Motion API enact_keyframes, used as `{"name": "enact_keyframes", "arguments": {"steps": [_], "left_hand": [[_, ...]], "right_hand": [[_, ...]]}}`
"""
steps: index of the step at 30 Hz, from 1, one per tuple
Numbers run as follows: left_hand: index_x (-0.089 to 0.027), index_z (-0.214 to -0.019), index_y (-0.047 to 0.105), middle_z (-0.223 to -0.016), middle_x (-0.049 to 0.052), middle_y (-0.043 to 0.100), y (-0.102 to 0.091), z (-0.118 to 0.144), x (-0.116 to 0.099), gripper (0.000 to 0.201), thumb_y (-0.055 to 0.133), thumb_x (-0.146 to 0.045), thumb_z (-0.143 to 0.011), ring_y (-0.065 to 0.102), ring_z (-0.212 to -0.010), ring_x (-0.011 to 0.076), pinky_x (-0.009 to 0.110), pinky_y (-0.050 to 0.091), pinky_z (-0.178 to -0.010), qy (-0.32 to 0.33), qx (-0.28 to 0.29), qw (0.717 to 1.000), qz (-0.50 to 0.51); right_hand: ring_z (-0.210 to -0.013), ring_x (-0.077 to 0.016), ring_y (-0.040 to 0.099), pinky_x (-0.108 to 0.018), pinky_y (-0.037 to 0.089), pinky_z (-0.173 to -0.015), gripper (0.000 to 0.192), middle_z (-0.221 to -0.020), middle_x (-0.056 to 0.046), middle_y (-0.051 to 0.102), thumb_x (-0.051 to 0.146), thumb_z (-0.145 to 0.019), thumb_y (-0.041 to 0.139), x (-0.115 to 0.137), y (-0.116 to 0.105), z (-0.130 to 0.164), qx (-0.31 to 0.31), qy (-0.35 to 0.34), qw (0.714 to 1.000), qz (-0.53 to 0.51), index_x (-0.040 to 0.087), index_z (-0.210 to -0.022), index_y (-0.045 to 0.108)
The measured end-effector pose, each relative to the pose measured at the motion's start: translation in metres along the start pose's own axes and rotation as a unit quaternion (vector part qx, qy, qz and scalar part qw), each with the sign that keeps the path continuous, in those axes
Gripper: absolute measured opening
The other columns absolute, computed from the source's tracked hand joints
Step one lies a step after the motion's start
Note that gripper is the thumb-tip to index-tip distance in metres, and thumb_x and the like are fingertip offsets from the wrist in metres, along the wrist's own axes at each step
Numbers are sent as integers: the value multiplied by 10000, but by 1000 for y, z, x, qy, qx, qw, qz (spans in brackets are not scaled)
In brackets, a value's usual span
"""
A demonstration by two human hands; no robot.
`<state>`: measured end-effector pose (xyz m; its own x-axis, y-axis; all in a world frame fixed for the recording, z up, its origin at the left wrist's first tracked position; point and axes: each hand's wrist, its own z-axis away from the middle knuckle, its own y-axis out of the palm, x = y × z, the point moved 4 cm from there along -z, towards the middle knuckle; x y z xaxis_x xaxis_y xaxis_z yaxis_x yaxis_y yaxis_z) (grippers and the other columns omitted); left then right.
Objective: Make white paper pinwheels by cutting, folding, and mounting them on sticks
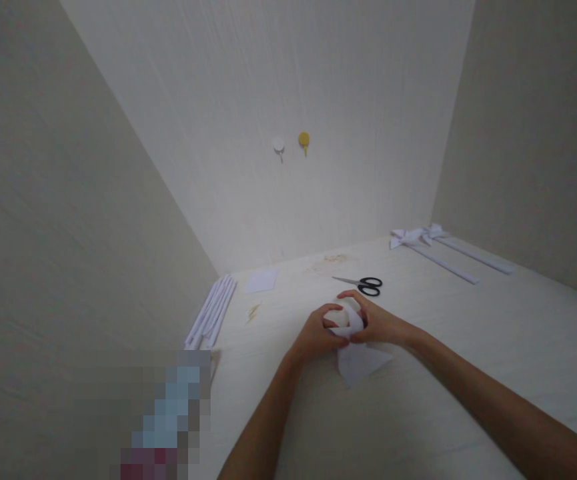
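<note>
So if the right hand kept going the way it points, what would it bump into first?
The right hand points left toward the left hand, so it would likely meet the white paper both hands grip, then that hand.

scissors (364, 285) behind hands (348, 327); paper strips (211, 311) left — bows (413, 236) far right

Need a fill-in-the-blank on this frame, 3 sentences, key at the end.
1. Both hands, the left hand and the right hand, hold a piece of white ____ over the table.
2. Just beyond the hands lies a pair of ____ with black handles.
3. Two round hooks are on the back wall: a white hook and a ____ one beside it.

Missing words: paper; scissors; yellow.
</note>
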<state>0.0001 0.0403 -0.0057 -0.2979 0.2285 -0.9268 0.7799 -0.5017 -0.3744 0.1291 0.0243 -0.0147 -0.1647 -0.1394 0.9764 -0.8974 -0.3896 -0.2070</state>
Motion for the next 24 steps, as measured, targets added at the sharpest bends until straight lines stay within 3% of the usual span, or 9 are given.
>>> {"name": "enact_keyframes", "arguments": {"steps": [3, 6, 9, 12, 16, 19, 22, 24], "left_hand": [[-127, -1027, 476, -568, -15, 561, -1, -2, 4, 610, 648, -73, -444, 530, -516, 110, 163, 363, -430, -25, -34, 999, 24], [-131, -1051, 449, -562, -20, 562, -7, -3, 9, 646, 662, -86, -442, 526, -486, 108, 178, 377, -430, -54, -107, 990, 75], [-133, -1072, 436, -559, -19, 571, -19, -3, 14, 658, 666, -104, -455, 533, -473, 108, 195, 401, -449, -69, -200, 969, 130], [-124, -1060, 448, -572, -7, 582, -31, -2, 18, 632, 669, -112, -468, 540, -481, 102, 203, 426, -481, -77, -279, 940, 183], [-126, -1036, 460, -587, -8, 574, -38, 0, 20, 593, 665, -107, -480, 544, -501, 94, 202, 444, -498, -77, -337, 909, 232], [-125, -1012, 472, -610, -1, 575, -37, 0, 20, 576, 670, -108, -472, 553, -518, 101, 220, 461, -520, -71, -343, 903, 249], [-122, -1003, 478, -616, 7, 580, -34, 0, 19, 574, 680, -120, -465, 555, -517, 104, 227, 464, -526, -68, -338, 907, 239], [-117, -1004, 476, -606, 8, 585, -33, 0, 18, 577, 683, -128, -466, 554, -511, 102, 221, 460, -523, -67, -334, 911, 232]], "right_hand": [[-378, -46, 407, -131, 250, -345, 698, -494, 108, 452, 112, -544, 631, -1, -1, -1, -21, 18, 999, -38, 214, -1124, 257], [-440, -58, 463, -147, 312, -395, 566, -557, 75, 511, 223, -600, 629, 0, -6, -1, -85, 19, 988, -130, 222, -1062, 302], [-595, -93, 543, -207, 414, -527, 403, -693, 17, 567, 354, -682, 556, 0, -15, -2, -165, 4, 965, -202, 227, -1002, 346], [-588, -99, 559, -270, 442, -600, 398, -743, 12, 566, 381, -704, 520, -3, -18, -4, -184, -22, 958, -218, 247, -1026, 330], [-649, -115, 568, -280, 435, -637, 423, -782, -1, 568, 281, -709, 510, -2, -8, -7, -125, -89, 977, -147, 236, -1087, 326], [-616, -102, 523, -226, 399, -561, 292, -729, -4, 563, 176, -688, 478, 0, 2, -5, -93, -124, 987, -35, 181, -980, 483], [-529, -86, 462, -204, 349, -492, 226, -617, 10, 541, 115, -657, 445, -1, 2, -3, -132, -118, 981, 73, 147, -827, 590], [-518, -88, 457, -204, 348, -491, 213, -578, 13, 535, 109, -648, 446, -2, 0, -3, -158, -111, 977, 87, 143, -783, 608]]}}
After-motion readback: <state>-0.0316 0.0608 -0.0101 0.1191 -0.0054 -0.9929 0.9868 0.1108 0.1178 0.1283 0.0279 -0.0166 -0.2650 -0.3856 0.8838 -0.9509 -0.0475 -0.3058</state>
